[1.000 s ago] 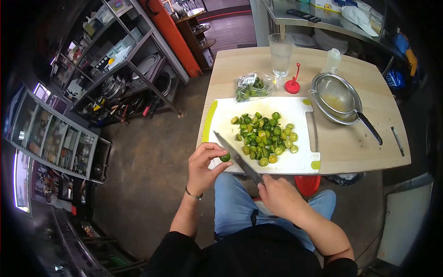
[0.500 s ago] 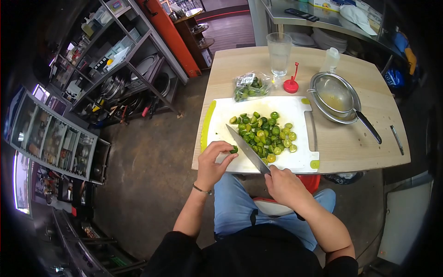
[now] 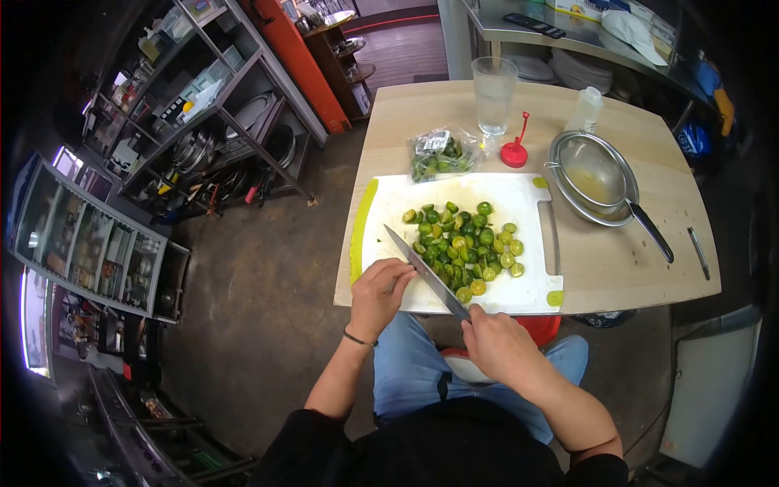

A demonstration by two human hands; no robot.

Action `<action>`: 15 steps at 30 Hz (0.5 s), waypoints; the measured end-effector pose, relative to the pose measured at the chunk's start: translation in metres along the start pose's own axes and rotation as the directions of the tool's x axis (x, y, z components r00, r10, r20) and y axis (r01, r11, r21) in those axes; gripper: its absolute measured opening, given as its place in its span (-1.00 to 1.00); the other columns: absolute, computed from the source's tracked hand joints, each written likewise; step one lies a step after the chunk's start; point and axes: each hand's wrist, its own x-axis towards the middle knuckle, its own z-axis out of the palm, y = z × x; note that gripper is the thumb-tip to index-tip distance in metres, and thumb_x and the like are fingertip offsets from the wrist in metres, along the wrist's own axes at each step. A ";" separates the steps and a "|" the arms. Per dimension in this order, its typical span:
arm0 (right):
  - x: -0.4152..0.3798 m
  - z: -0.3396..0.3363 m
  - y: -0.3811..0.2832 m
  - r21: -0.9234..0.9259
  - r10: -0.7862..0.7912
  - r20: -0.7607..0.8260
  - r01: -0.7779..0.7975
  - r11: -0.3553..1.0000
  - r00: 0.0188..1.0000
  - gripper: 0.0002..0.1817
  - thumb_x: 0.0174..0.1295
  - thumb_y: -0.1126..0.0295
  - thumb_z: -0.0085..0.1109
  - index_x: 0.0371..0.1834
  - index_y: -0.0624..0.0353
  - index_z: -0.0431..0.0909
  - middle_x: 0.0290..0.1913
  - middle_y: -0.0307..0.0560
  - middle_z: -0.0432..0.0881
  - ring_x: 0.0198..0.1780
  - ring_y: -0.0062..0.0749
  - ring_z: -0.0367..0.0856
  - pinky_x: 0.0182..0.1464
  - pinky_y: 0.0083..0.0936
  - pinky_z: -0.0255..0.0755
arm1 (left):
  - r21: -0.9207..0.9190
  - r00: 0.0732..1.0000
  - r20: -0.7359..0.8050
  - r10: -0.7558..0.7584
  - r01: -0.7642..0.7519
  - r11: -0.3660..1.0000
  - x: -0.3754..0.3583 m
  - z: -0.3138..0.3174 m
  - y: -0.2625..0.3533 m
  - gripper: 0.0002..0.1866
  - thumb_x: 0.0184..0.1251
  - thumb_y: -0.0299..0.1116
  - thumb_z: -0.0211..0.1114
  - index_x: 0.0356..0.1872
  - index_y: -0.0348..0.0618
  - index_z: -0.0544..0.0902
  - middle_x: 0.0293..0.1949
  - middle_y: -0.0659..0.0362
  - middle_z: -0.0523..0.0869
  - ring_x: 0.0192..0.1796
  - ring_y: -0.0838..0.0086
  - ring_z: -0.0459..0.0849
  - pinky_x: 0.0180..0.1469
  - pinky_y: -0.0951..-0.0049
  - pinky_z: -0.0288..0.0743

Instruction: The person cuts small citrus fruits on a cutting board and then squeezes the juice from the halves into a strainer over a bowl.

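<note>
My right hand (image 3: pixel 501 345) is wrapped round the handle of a kitchen knife (image 3: pixel 426 274), its blade pointing to the upper left over the board. At the blade's left side, my left hand (image 3: pixel 378 294) has its fingertips pinched together on the cutting board, close against the steel. The small lime in that pinch is almost wholly hidden by fingers and blade. A pile of cut small limes (image 3: pixel 459 242), green and yellow-green halves, lies on the white cutting board (image 3: pixel 381 191) right of the knife.
Behind the board lie a plastic bag of limes (image 3: pixel 442 156), a glass of water (image 3: pixel 493 96), a red spout cap (image 3: pixel 514 152) and a squeeze bottle (image 3: pixel 586 109). To the right, a strainer (image 3: pixel 596 174) rests on a metal bowl, near a pen (image 3: pixel 698 252).
The knife has shifted slightly left and down, close to my left fingertips. My left fingers have closed up, and the lime that showed between them is now mostly covered.
</note>
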 end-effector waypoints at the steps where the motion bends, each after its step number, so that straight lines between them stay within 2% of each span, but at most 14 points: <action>1: 0.001 0.001 -0.001 -0.003 -0.008 -0.008 0.008 1.000 1.000 -0.76 0.35 0.36 -0.03 -0.24 0.39 0.45 -0.55 0.27 0.61 -0.45 0.22 0.66 -0.33 0.00 0.56 | -0.016 1.000 -0.006 -0.009 0.009 1.000 0.000 0.000 0.000 -0.89 0.07 -0.54 0.47 -0.36 -0.26 0.73 -0.31 0.09 0.73 -0.29 0.32 0.73 -0.23 0.43 0.61; 5: 0.024 0.006 -0.006 0.050 -0.013 0.001 0.013 0.999 1.000 -0.75 0.35 0.36 -0.01 -0.29 0.41 0.45 -0.56 0.33 0.58 -0.41 0.28 0.62 -0.31 0.06 0.51 | -0.018 1.000 -0.007 -0.018 0.018 1.000 0.001 0.000 -0.002 -0.89 0.06 -0.55 0.47 -0.36 -0.26 0.73 -0.31 0.08 0.74 -0.30 0.33 0.73 -0.24 0.45 0.61; 7: 0.042 0.013 -0.006 0.048 -0.072 -0.082 0.076 0.996 0.994 -0.76 0.31 0.39 0.01 -0.30 0.43 0.45 -0.52 0.34 0.60 -0.39 0.27 0.63 -0.29 0.03 0.53 | -0.039 1.000 0.000 -0.014 0.014 0.999 0.001 0.000 -0.003 -0.89 0.06 -0.55 0.47 -0.36 -0.27 0.73 -0.30 0.08 0.74 -0.31 0.33 0.73 -0.26 0.46 0.61; 10: 0.073 0.025 -0.007 0.048 -0.118 -0.095 0.123 0.991 0.988 -0.77 0.29 0.40 0.01 -0.30 0.44 0.45 -0.47 0.35 0.62 -0.36 0.26 0.65 -0.28 0.02 0.54 | -0.067 1.000 0.011 0.004 -0.004 0.998 0.000 0.001 -0.005 -0.89 0.06 -0.55 0.47 -0.36 -0.27 0.73 -0.30 0.08 0.74 -0.31 0.33 0.74 -0.26 0.45 0.62; 14: 0.072 0.022 -0.011 0.030 -0.111 -0.093 0.114 0.993 0.989 -0.77 0.29 0.40 0.01 -0.29 0.44 0.46 -0.46 0.36 0.63 -0.35 0.26 0.66 -0.26 0.01 0.55 | -0.061 1.000 -0.011 -0.020 0.019 0.998 -0.002 0.001 -0.001 -0.89 0.06 -0.55 0.47 -0.37 -0.27 0.72 -0.31 0.08 0.74 -0.31 0.33 0.74 -0.25 0.44 0.62; 15: 0.062 0.016 -0.010 0.021 -0.078 -0.041 0.079 0.997 0.996 -0.77 0.28 0.40 0.01 -0.29 0.44 0.46 -0.46 0.36 0.63 -0.34 0.26 0.66 -0.25 0.02 0.55 | -0.044 1.000 -0.019 -0.022 0.021 0.999 -0.001 0.002 -0.001 -0.90 0.07 -0.55 0.47 -0.38 -0.27 0.72 -0.31 0.09 0.74 -0.31 0.33 0.73 -0.26 0.44 0.62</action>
